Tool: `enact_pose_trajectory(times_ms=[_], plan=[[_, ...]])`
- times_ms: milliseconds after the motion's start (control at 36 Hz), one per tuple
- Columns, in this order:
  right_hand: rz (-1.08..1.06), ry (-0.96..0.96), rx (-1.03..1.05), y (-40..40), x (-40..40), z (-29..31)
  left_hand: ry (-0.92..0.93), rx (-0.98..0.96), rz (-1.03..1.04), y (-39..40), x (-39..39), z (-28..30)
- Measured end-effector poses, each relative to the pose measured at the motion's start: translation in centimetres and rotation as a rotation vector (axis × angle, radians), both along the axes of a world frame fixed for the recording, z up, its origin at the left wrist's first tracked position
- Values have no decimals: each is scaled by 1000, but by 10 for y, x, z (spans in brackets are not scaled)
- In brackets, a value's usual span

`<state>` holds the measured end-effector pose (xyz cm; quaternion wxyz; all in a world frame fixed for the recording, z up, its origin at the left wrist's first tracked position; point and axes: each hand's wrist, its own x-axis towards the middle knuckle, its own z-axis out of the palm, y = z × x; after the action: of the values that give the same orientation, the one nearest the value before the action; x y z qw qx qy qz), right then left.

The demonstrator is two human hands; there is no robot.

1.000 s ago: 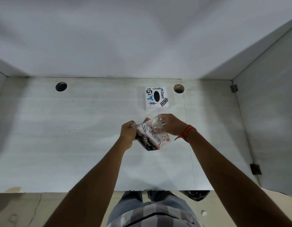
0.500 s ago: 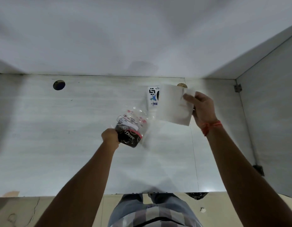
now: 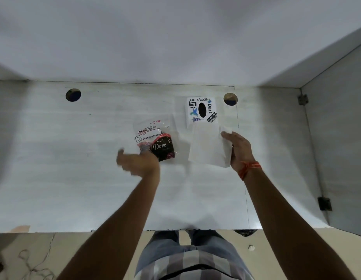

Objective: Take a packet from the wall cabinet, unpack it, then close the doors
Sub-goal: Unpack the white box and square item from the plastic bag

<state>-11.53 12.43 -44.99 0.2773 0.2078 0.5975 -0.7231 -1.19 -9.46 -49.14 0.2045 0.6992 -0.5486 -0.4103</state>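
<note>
A clear plastic tissue packet [image 3: 153,139] with a dark "Dove" wrapper inside lies on the white desk [image 3: 74,168]. My left hand [image 3: 137,163] hovers just in front of it, blurred, fingers apart, holding nothing. My right hand [image 3: 239,149] pinches the right edge of a white tissue sheet [image 3: 208,146], which hangs spread out over the desk to the right of the packet. The wall cabinet and its doors are out of view.
A white sheet of stickers [image 3: 203,110] lies at the back of the desk. Two round cable holes [image 3: 73,94] [image 3: 230,99] sit near the wall. A side panel [image 3: 341,148] with hinges bounds the right. Floor and my legs show below the desk edge.
My right hand pulled the tissue out of the packet and carried it right. My left hand set the packet down on the desk and let go.
</note>
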Motion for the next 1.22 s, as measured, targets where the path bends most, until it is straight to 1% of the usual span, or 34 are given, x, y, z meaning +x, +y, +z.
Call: enact_pose_trajectory(times_ms=[28, 56, 83, 111, 139, 194, 222, 250, 306, 361, 417, 472, 556, 611, 667, 722, 833, 889, 944, 1000, 1111, 1167, 1222], plan=[[11, 3, 15, -3, 2, -2, 141, -250, -195, 11, 2, 1], [26, 0, 21, -5, 4, -2, 268, -341, -358, 21, 3, 3], [51, -2, 21, -7, 6, -4, 402, -325, -495, 30, 1, 2], [70, -9, 16, -9, 9, -4, 497, -182, -578, 36, -3, 4], [86, -7, 21, -10, 10, -7, 576, 6, -620, 42, -8, 7], [82, -15, 10, -13, 14, -9, 560, 421, -675, 50, -21, 8], [78, -20, 6, -15, 17, -9, 487, 575, -714, 54, -26, 6], [75, -27, 20, -16, 19, -10, 438, 675, -748, 58, -27, 2], [79, -52, 55, -17, 21, -16, 427, 715, -712, 63, -23, -7], [108, -49, 63, -17, 23, -24, 400, 598, -683, 69, -18, -13], [130, -5, 172, -18, 23, -32, 387, 472, -717, 73, -16, -21], [128, 76, 325, -17, 23, -42, 375, 424, -751, 76, -17, -22], [115, 179, 447, -15, 20, -60, 336, 374, -835, 77, -19, -36], [127, 183, 498, -14, 18, -70, 318, 352, -880, 77, -22, -42], [177, 176, 545, -16, 16, -82, 256, 316, -910, 77, -25, -47], [267, 158, 625, -16, 14, -92, 123, 297, -948, 74, -27, -51], [521, 136, 782, -14, 7, -100, -214, 234, -1014, 65, -29, -58], [595, 188, 846, -15, 0, -96, -314, 213, -1069, 60, -32, -56], [625, 290, 904, -20, -11, -89, -372, 203, -1115, 57, -37, -50], [655, 443, 979, -28, -25, -81, -379, 159, -1114, 53, -46, -42], [745, 757, 1191, -52, -58, -68, -242, 106, -1007, 45, -70, -30], [881, 796, 1323, -61, -73, -69, -174, 112, -972, 40, -78, -26], [1019, 767, 1386, -66, -85, -73, -116, 138, -963, 37, -84, -23]])
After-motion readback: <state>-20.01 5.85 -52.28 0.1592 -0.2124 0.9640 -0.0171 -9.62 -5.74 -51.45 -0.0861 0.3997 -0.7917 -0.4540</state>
